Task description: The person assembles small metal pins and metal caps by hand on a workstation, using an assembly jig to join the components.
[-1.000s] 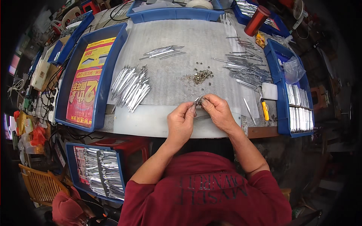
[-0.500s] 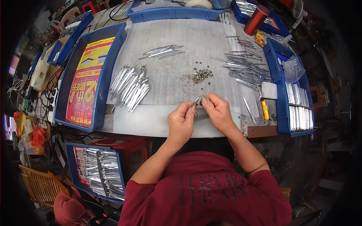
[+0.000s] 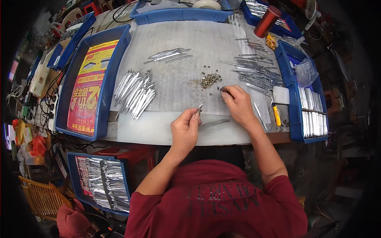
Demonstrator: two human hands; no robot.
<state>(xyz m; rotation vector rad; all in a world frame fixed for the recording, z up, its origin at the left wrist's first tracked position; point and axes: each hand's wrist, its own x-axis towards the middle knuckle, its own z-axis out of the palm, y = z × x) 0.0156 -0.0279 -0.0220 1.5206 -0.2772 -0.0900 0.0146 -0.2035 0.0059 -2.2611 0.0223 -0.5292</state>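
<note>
My left hand [image 3: 185, 129] pinches a thin silvery metal strip [image 3: 201, 106], its pointed end sticking up past the fingertips; the rest is hidden in the fingers. To the right and farther forward, my right hand [image 3: 239, 104] hangs over the mat with thumb and fingertips pressed together. Whatever is between those fingertips is too small or hidden to name. Just beyond it lies a heap of small brassy round metal pieces [image 3: 209, 81], a few scattered loose around it. Slim metal strips lie in a pile at left [image 3: 135, 91], a smaller one farther back [image 3: 168, 54] and another at right [image 3: 258, 71].
Blue trays stand around the work mat [image 3: 174, 35]: left [image 3: 126, 43], back [image 3: 180, 16] and right [image 3: 286, 79]. A yellow-handled tool [image 3: 276, 115], a pointed blade [image 3: 260, 115] and a white block [image 3: 281, 95] lie near the right hand. A red cylinder [image 3: 267, 22] stands back right.
My hands were together over the near edge of the mat. The right hand has drawn away to the right and forward; the left has shifted slightly left, still gripping the metal strip.
</note>
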